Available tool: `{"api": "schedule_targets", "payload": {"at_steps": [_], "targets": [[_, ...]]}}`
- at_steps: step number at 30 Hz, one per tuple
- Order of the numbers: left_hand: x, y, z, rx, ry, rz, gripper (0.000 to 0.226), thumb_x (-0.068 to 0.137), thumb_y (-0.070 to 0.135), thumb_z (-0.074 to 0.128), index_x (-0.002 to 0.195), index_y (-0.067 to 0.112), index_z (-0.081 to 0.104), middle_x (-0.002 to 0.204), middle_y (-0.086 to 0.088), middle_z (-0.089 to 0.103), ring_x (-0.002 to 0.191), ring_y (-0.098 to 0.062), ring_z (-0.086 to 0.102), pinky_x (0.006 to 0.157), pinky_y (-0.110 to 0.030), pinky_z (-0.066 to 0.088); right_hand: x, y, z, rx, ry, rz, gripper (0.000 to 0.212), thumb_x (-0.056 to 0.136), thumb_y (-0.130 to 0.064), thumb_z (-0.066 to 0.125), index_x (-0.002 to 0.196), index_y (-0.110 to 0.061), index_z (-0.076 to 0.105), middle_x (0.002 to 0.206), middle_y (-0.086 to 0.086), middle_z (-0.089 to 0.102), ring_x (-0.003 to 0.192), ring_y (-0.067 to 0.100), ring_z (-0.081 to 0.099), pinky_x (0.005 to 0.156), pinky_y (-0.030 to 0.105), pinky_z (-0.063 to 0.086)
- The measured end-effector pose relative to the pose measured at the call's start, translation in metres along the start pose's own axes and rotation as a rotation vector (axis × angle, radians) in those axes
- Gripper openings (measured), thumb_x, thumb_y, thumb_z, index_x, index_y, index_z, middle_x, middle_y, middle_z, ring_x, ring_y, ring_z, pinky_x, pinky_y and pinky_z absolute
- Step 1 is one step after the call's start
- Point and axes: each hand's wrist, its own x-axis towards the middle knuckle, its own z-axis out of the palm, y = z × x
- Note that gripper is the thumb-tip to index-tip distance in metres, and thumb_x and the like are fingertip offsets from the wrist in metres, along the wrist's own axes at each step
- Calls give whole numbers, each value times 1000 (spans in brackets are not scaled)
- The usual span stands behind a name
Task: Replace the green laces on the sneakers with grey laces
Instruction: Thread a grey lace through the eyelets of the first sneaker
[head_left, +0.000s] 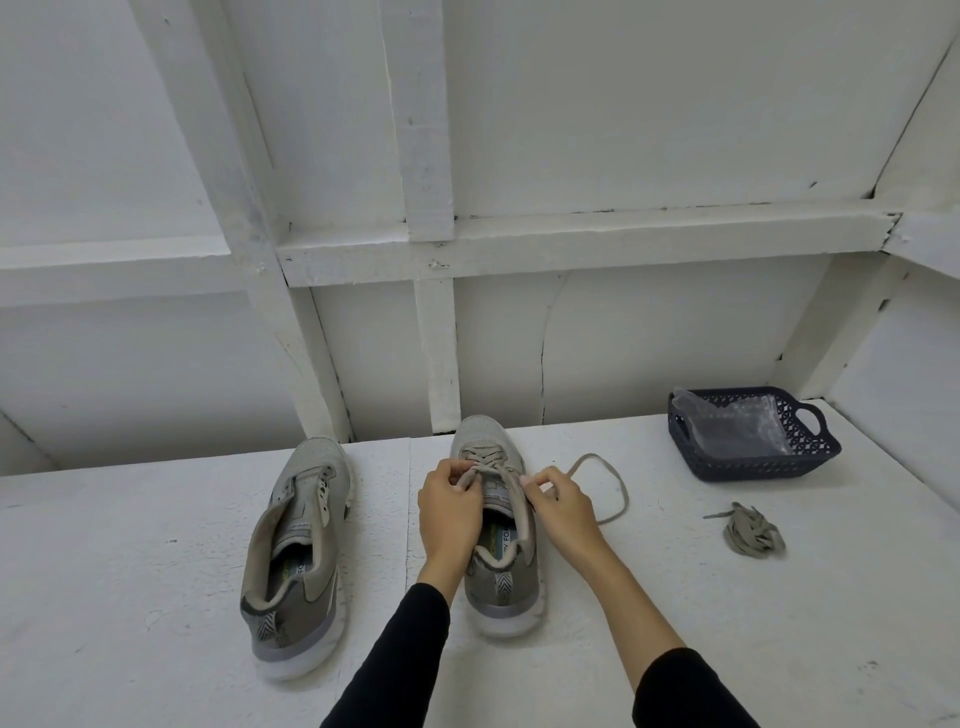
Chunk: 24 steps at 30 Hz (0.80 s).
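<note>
Two sneakers (296, 551), two hands (449, 512) pinching one lace (608, 488), one bundled lace (753, 530), one basket (753, 441)

- Dark blue perforated basket (810, 457) with handles, far right on white tabletop (675, 597).
- Clear crumpled plastic bag (737, 423) lying inside the basket.
- White panelled wall (571, 130) with timber battens behind the tabletop.
</note>
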Motion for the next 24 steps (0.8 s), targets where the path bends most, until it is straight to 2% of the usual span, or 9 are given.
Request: {"api": "schedule_targets", "payload": {"at_steps": [2, 5, 8, 10, 13, 15, 17, 19, 24], "targets": [[2, -2, 1, 3, -9, 41, 18, 89, 13, 60, 87, 31, 61, 98, 5, 66, 90, -8, 60, 67, -17, 44, 1, 3, -2, -24, -13, -49, 34, 96, -33, 56, 75, -6, 56, 63, -3, 51, 61, 10, 44, 58, 26, 33], [4, -5, 2, 13, -24, 68, 21, 88, 10, 56, 88, 29, 64, 99, 4, 66, 93, -11, 61, 74, -24, 49, 3, 5, -5, 20, 2, -72, 38, 98, -25, 52, 64, -11, 46, 62, -3, 42, 60, 10, 37, 57, 25, 29], [5, -7, 2, 0, -34, 49, 23, 87, 7, 54, 88, 27, 65, 99, 3, 66, 93, -13, 61, 74, -27, 50, 6, 9, -5, 48, 25, 48, 38, 100, -22, 46, 64, -13, 38, 59, -1, 35, 57, 14, 31, 57, 27, 27], [5, -6, 0, -16, -33, 37, 24, 87, 7, 53, 86, 27, 65, 99, 2, 66, 92, -12, 61, 73, -26, 50, 7, 17, -5, -64, 8, 133, 35, 98, -21, 46, 64, -13, 41, 60, 1, 42, 57, 16, 38, 58, 28, 31], [5, -4, 0, -20, -30, 28, 26, 87, 6, 52, 84, 29, 64, 98, 3, 67, 91, -11, 61, 72, -26, 50, 6, 29, -9, -263, 29, 185, 21, 92, -17, 48, 72, -11, 48, 74, 3, 57, 69, 20, 54, 63, 30, 41], [5, -4, 0, -12, -21, 27, 26, 87, 6, 52, 82, 29, 63, 97, 3, 66, 90, -12, 61, 69, -26, 48, 4, 30, -11, -421, 87, 150, 11, 90, -15, 47, 82, -12, 56, 86, 1, 61, 87, 22, 55, 76, 34, 42], [4, -5, 2, -11, -12, 25, 26, 88, 5, 52, 81, 27, 63, 95, 3, 66, 89, -12, 61, 68, -26, 49, 4, 24, -13, -548, 172, 93, 16, 90, -12, 45, 90, -15, 61, 94, -1, 60, 103, 23, 46, 85, 37, 33], [5, -5, 3, -9, -9, 27, 24, 88, 4, 52, 81, 24, 63, 94, 2, 66, 87, -12, 61, 66, -24, 48, 10, 18, -14, -578, 228, 49, 22, 92, -9, 45, 95, -17, 64, 98, -2, 58, 109, 22, 42, 88, 39, 29], [5, -4, 4, 18, -3, 30, 23, 89, 4, 51, 81, 22, 62, 93, -1, 65, 84, -14, 62, 62, -23, 46, 38, 15, -20, -563, 246, -48, 28, 92, -3, 49, 109, -16, 67, 111, 1, 64, 113, 20, 51, 91, 36, 34]]}}
